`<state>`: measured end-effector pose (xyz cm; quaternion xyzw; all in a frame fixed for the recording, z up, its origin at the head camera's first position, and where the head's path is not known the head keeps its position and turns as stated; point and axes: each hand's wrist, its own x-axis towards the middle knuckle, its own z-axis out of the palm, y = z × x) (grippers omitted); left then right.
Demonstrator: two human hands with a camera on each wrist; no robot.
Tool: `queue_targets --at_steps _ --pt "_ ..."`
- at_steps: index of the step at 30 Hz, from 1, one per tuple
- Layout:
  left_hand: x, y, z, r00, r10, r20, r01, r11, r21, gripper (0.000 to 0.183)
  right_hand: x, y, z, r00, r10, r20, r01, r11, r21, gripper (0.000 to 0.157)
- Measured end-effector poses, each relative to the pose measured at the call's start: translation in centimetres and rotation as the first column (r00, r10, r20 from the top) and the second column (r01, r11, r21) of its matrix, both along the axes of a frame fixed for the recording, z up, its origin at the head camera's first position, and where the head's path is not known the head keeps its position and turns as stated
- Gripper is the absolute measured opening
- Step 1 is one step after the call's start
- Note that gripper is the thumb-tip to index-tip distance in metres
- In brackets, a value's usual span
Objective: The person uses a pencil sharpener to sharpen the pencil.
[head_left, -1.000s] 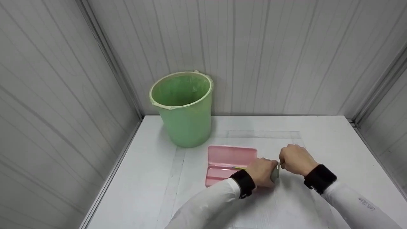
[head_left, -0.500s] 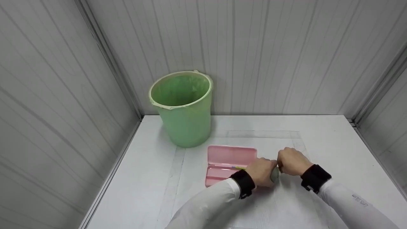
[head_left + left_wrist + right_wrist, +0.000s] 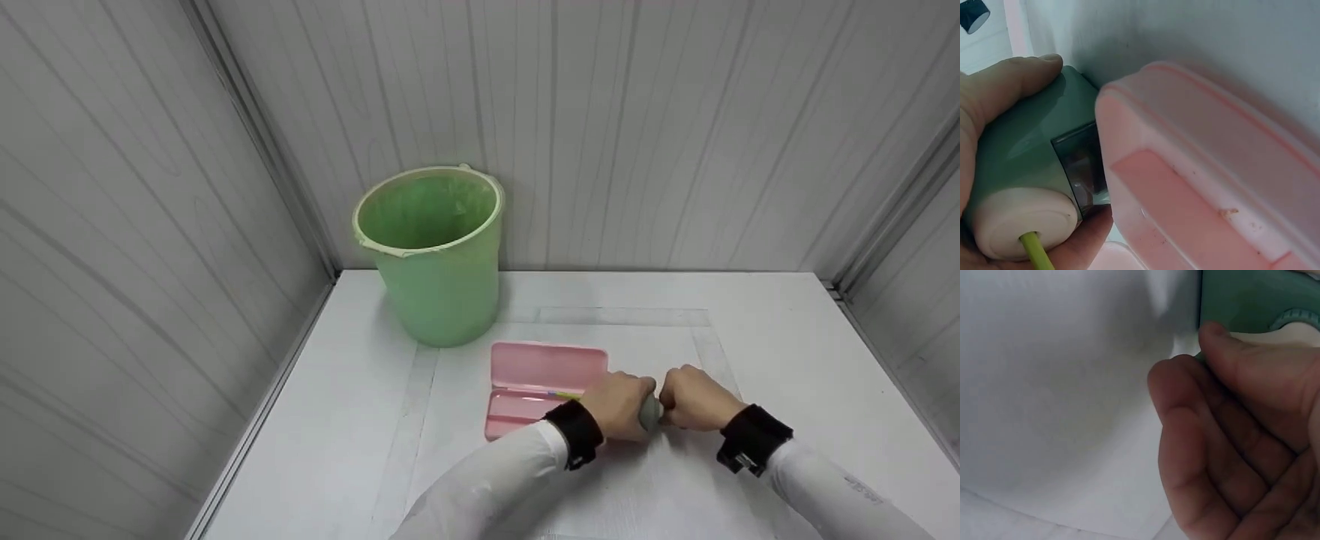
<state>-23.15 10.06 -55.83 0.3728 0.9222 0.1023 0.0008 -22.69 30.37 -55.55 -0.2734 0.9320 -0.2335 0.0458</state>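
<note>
My left hand (image 3: pixel 619 405) grips a green pencil sharpener (image 3: pixel 1030 135) with a cream round front and a dark clear window. A yellow-green pencil (image 3: pixel 1037 253) sticks out of the hole in that front. On the sharpener's other end, my right hand (image 3: pixel 697 399) pinches the crank handle between thumb and curled fingers; a sliver of green handle (image 3: pixel 1200 356) shows at the fingertips, the rest hidden. Beside the left hand lies an open pink pencil case (image 3: pixel 547 366), its edge overlapping the sharpener in the left wrist view.
A green bucket (image 3: pixel 442 300) with a pale rim stands at the back left of the white table (image 3: pixel 322 450). Grey panel walls (image 3: pixel 600 150) enclose the table at the back and sides. Clear tape strips (image 3: pixel 622 316) mark the tabletop.
My right hand has swung a little left, then down toward me, at the crank end. The left hand, sharpener and pencil case keep their places.
</note>
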Motion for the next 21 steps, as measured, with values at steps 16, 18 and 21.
queue_targets --at_steps 16,18,21 --pt "0.0 0.2 -0.1 0.999 0.035 0.013 -0.035 0.999 -0.01 0.041 1.6 0.7 -0.2 0.989 0.141 0.041 -0.137 0.988 -0.077 0.021" --pt "0.0 0.2 0.0 0.999 0.038 0.025 -0.038 0.999 -0.013 0.041 1.8 0.7 0.0 0.986 0.159 0.054 -0.154 0.985 -0.078 0.02" --pt "0.1 0.2 0.1 0.998 0.045 0.034 -0.044 0.999 -0.013 0.043 2.0 0.6 0.2 0.983 0.166 0.078 -0.161 0.984 -0.072 0.018"
